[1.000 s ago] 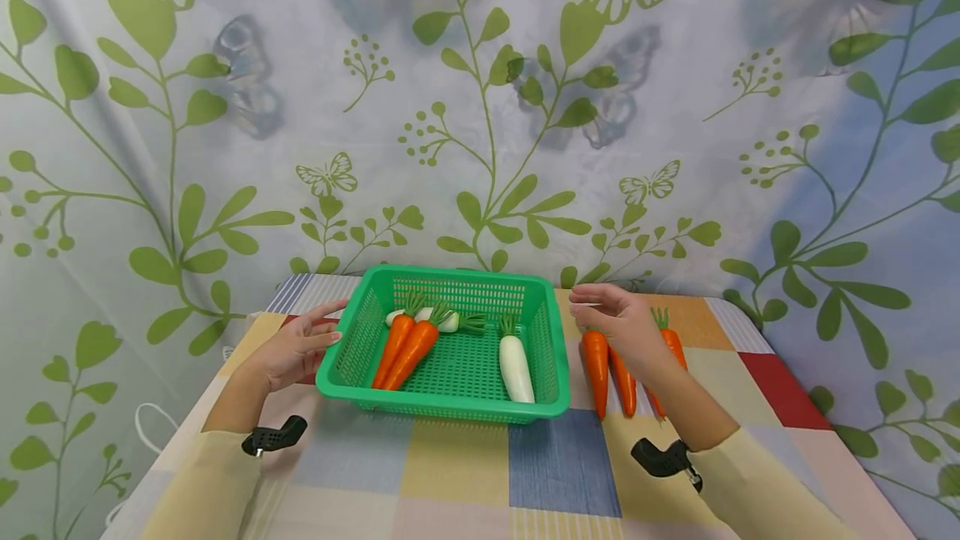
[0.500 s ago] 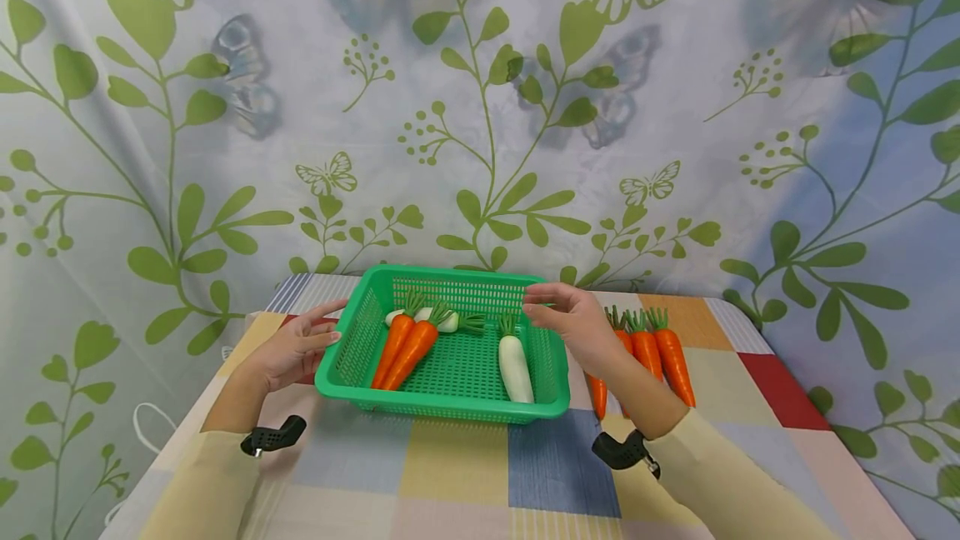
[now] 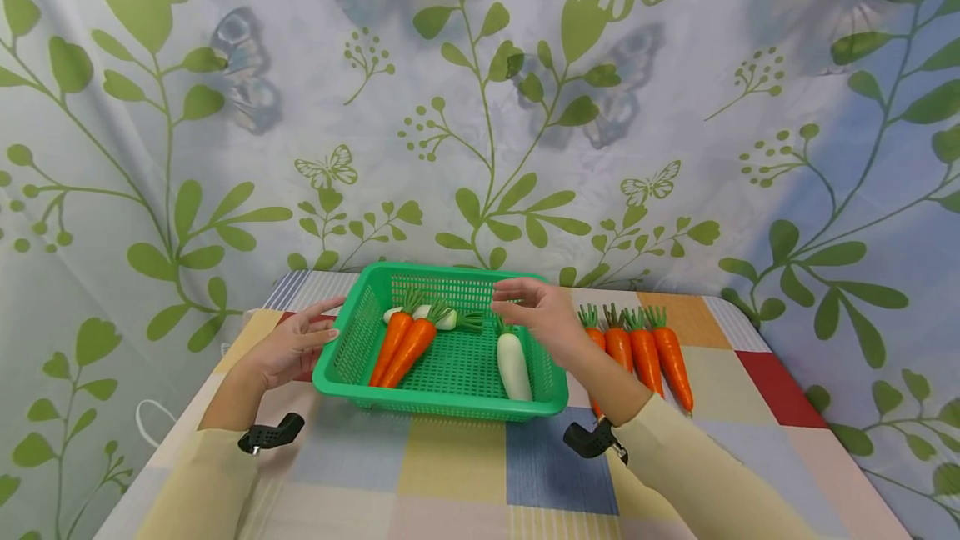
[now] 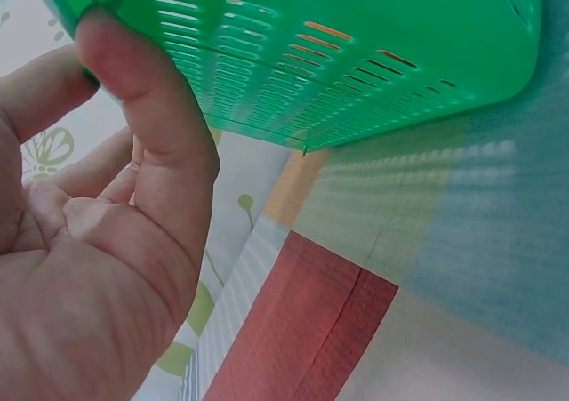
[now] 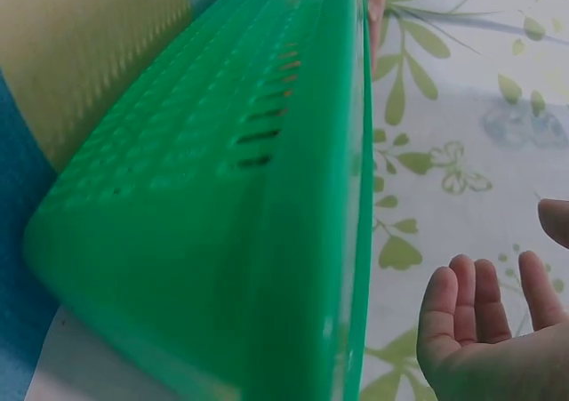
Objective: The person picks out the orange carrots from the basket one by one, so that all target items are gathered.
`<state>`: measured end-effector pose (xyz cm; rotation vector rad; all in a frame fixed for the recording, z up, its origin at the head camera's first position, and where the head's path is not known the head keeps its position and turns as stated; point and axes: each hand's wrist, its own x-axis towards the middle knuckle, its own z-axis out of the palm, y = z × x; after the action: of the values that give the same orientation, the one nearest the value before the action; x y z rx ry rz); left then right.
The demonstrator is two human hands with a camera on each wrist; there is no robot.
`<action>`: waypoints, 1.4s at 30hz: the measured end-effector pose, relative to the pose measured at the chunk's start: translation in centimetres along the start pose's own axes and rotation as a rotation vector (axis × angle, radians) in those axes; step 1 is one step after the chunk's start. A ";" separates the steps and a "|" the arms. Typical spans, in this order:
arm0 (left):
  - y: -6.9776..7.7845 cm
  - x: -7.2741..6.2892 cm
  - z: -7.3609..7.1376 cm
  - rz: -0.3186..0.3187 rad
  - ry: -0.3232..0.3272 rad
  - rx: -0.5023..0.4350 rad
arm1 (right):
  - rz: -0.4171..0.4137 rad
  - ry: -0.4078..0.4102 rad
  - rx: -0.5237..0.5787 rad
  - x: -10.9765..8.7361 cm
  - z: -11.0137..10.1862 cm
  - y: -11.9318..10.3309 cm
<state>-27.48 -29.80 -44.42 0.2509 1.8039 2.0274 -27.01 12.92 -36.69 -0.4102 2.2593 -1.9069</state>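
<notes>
A green plastic basket [image 3: 442,407] stands on the table. Inside it lie two orange carrots [image 3: 408,352], partly over a white radish [image 3: 447,320], and another white radish [image 3: 513,367] at the right end. My left hand [image 3: 288,348] is at the basket's left rim, its thumb and fingertips touching the edge; the left wrist view shows the thumb [image 4: 133,72] against the rim. My right hand [image 3: 542,317] is over the basket's right side, fingers loosely bent with nothing between them. In the right wrist view, its fingers [image 5: 476,303] appear beyond the rim.
Several carrots [image 3: 671,357] lie in a row on the checked tablecloth [image 3: 457,457], right of the basket and partly behind my right forearm. A leaf-patterned curtain [image 3: 480,107] hangs behind the table. A white cable [image 3: 153,415] hangs at the left edge.
My right hand has moved left from above the row of carrots to over the basket, uncovering more of that row. My left hand has stayed at the rim.
</notes>
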 end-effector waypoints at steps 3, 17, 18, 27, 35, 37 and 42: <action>0.0 0.0 -0.1 0.001 0.001 0.000 | 0.000 -0.032 -0.024 0.3 0.8 -0.4; 0.0 -0.1 -0.1 -0.004 0.000 -0.008 | 0.109 -0.118 -0.098 2.7 3.0 -0.9; 0.0 -0.1 -0.1 -0.004 0.000 -0.006 | 0.122 -0.128 -0.119 2.9 3.1 -1.0; 0.0 -0.2 -0.1 -0.008 0.011 0.016 | 0.156 -0.263 -0.292 4.6 3.4 -0.8; 0.0 -0.1 -0.2 -0.009 0.019 0.035 | 0.204 -0.333 -0.313 6.2 4.2 -0.7; 0.1 -0.1 -0.1 -0.007 0.016 0.029 | 0.210 -0.338 -0.310 6.5 4.4 -0.6; 0.2 -0.1 0.0 -0.006 0.007 0.012 | 0.239 -0.348 -0.269 7.2 4.9 -0.1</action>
<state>-27.42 -29.82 -44.26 0.2424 1.8196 2.0160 -32.41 6.09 -37.02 -0.4423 2.2143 -1.3078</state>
